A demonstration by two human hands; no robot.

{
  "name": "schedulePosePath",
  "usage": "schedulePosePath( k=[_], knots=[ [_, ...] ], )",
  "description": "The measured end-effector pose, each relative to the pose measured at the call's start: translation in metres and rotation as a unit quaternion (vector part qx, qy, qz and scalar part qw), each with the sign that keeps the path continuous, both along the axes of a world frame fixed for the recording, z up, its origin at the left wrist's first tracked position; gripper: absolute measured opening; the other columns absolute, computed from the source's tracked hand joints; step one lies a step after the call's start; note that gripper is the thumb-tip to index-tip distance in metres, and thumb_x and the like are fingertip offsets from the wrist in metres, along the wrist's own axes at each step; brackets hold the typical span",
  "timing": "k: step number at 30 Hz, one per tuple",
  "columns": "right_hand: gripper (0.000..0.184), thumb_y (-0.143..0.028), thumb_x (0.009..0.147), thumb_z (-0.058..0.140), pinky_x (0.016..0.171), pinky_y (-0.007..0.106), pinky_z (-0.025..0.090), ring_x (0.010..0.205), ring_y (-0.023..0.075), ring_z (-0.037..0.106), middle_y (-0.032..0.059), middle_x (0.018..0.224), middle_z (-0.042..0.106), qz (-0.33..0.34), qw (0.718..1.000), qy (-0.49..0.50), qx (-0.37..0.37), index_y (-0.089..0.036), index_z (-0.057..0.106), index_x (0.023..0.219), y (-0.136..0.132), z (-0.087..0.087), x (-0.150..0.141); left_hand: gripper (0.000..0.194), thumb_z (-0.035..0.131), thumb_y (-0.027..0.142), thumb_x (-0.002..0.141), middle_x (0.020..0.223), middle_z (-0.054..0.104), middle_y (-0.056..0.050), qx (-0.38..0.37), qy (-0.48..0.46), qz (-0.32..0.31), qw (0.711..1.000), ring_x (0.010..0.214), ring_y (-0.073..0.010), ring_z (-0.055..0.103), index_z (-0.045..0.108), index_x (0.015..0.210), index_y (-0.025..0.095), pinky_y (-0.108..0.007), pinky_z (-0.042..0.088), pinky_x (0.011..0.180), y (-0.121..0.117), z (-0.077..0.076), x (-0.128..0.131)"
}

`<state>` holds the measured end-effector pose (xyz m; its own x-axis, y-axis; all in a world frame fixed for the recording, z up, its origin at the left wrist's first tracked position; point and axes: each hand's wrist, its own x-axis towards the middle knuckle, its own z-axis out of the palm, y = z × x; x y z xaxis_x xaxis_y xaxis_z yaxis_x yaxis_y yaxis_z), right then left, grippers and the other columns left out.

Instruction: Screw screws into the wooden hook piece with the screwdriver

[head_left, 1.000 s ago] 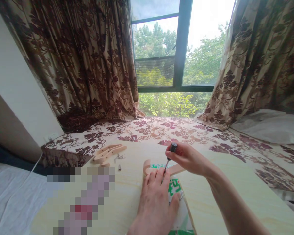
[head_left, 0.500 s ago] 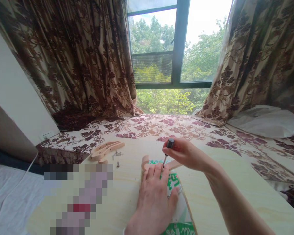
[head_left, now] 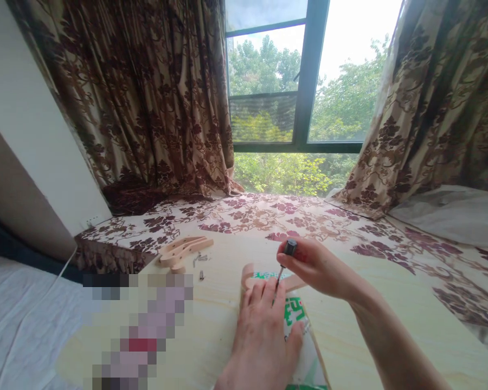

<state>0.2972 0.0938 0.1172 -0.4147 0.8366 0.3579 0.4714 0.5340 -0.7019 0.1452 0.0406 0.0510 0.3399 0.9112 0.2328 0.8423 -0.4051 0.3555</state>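
Note:
My right hand (head_left: 315, 262) is closed around the dark handle of a screwdriver (head_left: 290, 247), held tilted with its shaft pointing down. The tip meets a curved light-wood piece (head_left: 248, 273) beside my left fingertips; the exact contact is hidden. My left hand (head_left: 262, 325) lies flat, fingers stretched forward, pressing on the wood piece and the white-and-green printed package (head_left: 307, 355) under it. More curved wood pieces with drilled holes (head_left: 187, 252) rest to the left, near several small screws (head_left: 201, 275).
The pale wooden board (head_left: 361, 336) carries the work. A blurred-out patch (head_left: 146, 336) covers something at its left. Behind lies a flower-patterned cloth (head_left: 268, 211) below the window (head_left: 305, 81) and curtains (head_left: 166, 97). Translucent plastic (head_left: 451, 214) sits at the far right.
The whole view shifts slightly with the camera. Both hands keep their places at the wood piece; the screwdriver stays at the same spot with only small changes of tilt.

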Motion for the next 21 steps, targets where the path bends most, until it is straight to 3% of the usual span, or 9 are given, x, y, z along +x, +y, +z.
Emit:
schedulePosePath(
  k=[13, 16, 21],
  knots=[
    [0.021, -0.034, 0.091, 0.049, 0.055, 0.024, 0.035, 0.061, 0.0123, 0.043, -0.0019, 0.067, 0.05, -0.007, 0.999, -0.01, -0.035, -0.018, 0.056, 0.081, 0.002, 0.004, 0.004, 0.065, 0.042, 0.052, 0.086, 0.146, 0.043, -0.008, -0.04, 0.035, -0.003, 0.999, 0.135, -0.0329, 0.036, 0.044, 0.139, 0.014, -0.054, 0.028, 0.112, 0.001, 0.007, 0.001],
    [0.021, -0.035, 0.091, 0.049, 0.054, 0.024, 0.034, 0.06, 0.0121, 0.042, -0.0021, 0.066, 0.05, -0.008, 0.999, -0.008, -0.045, -0.018, 0.056, 0.08, 0.003, 0.005, 0.005, 0.065, 0.042, 0.054, 0.085, 0.141, 0.048, -0.009, 0.013, 0.048, -0.022, 0.999, 0.129, -0.0342, 0.044, 0.049, 0.135, 0.013, -0.055, 0.038, 0.107, 0.004, -0.002, -0.002],
    [0.022, -0.035, 0.091, 0.05, 0.056, 0.025, 0.035, 0.062, 0.0122, 0.043, -0.0015, 0.068, 0.05, 0.001, 0.998, 0.001, -0.067, -0.017, 0.055, 0.08, 0.007, 0.007, 0.005, 0.06, 0.045, 0.052, 0.087, 0.136, 0.054, -0.007, 0.195, 0.076, -0.041, 0.977, 0.119, -0.0296, 0.053, 0.05, 0.134, 0.015, -0.046, 0.049, 0.095, 0.009, -0.031, -0.013]
  ],
)
